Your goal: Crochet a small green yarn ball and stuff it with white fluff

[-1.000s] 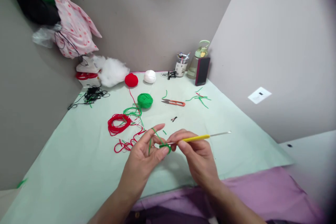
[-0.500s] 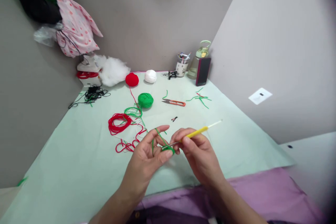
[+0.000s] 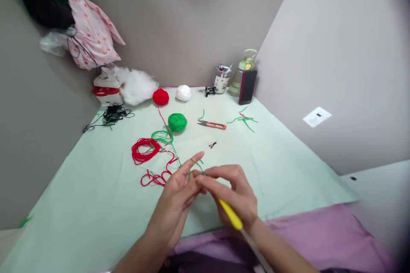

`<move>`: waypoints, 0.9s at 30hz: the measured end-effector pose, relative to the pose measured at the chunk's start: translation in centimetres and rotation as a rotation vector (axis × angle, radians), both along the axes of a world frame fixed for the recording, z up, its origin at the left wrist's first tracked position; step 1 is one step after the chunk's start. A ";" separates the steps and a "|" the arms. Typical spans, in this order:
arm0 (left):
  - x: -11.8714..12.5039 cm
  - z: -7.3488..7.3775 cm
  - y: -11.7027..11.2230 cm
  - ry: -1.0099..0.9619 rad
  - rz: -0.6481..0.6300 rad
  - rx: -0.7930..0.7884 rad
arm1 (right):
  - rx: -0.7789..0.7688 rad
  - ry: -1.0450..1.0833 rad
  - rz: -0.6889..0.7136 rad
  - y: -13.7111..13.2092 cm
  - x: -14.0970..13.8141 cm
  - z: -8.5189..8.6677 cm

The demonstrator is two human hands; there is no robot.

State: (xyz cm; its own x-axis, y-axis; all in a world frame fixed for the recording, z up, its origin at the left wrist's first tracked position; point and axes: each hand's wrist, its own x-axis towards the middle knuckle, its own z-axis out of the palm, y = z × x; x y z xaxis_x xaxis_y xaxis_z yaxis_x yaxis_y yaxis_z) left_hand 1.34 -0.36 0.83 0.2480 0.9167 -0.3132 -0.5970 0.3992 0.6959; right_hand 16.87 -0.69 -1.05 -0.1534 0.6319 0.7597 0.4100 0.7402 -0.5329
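Observation:
My left hand [image 3: 177,192] is raised palm-up over the near part of the table, index finger stretched out, with green yarn [image 3: 194,164] looped over its fingers. My right hand [image 3: 235,196] is closed around a crochet hook with a yellow handle [image 3: 231,215]; the handle points down toward me and the hook end is hidden at the fingertips of both hands. The green strand runs back to a green yarn ball [image 3: 177,122]. A pile of loose red yarn [image 3: 145,150] lies left of my hands.
A mint-green cloth [image 3: 96,187] covers the table. On it are orange thread snips [image 3: 212,125], a red yarn ball [image 3: 160,97], a white ball [image 3: 183,93], white stuffing [image 3: 138,86], black thread [image 3: 112,114], green scraps [image 3: 244,119], a cup of tools [image 3: 221,79], a bottle [image 3: 242,74] and a phone [image 3: 247,86].
My right hand has swung the hook round: its handle pointed up and to the right, and now it points down toward me. My left hand stays put with the green yarn.

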 end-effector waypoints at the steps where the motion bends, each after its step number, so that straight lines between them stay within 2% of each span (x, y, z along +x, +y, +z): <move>1: -0.2 0.2 0.1 -0.029 -0.031 -0.024 | -0.064 0.098 0.012 0.2 0.0 0.1; 3: -0.6 0.4 0.2 -0.040 -0.043 -0.025 | -0.240 0.305 0.056 0.7 0.2 0.5; 5: -0.8 0.5 0.2 0.017 0.006 0.020 | -0.402 0.489 0.118 1.0 0.4 1.0; 7: -0.7 0.3 0.0 0.117 0.083 0.092 | -0.502 0.591 0.171 1.2 0.4 1.3; 8: -0.4 0.2 -0.1 0.165 0.123 0.125 | -0.508 0.581 0.179 1.1 0.3 1.3; 10: 0.0 0.1 -0.3 0.206 0.158 0.155 | -0.406 0.439 0.135 0.8 0.1 1.0; 12: 0.3 0.1 -0.2 0.149 0.107 0.120 | -0.224 0.239 0.072 0.4 0.0 0.7; 14: 0.2 0.1 0.0 0.056 0.022 0.055 | -0.138 0.172 0.035 0.2 0.0 0.5; 15: 0.0 0.2 0.1 0.023 -0.003 0.030 | -0.157 0.213 0.031 0.2 0.1 0.5; 17: -0.3 0.4 0.3 0.020 0.013 0.017 | -0.297 0.384 0.055 0.5 0.4 0.8; 20: -0.3 0.5 0.3 0.115 0.078 0.071 | -0.516 0.577 0.178 1.1 0.3 1.2; 22: -0.1 0.4 0.1 0.181 0.077 0.115 | -0.564 0.578 0.225 1.2 0.1 1.3; 27: -0.1 0.0 -0.3 0.327 0.066 0.194 | -0.620 0.579 0.207 1.4 -0.1 0.9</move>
State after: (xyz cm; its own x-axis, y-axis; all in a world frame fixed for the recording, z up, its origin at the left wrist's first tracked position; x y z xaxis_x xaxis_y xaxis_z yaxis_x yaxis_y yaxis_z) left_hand 1.28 -0.69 0.83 0.1027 0.9774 -0.1847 -0.3511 0.2094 0.9126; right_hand 16.77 0.71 -0.13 -0.0065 0.9593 0.2823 -0.1607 0.2776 -0.9472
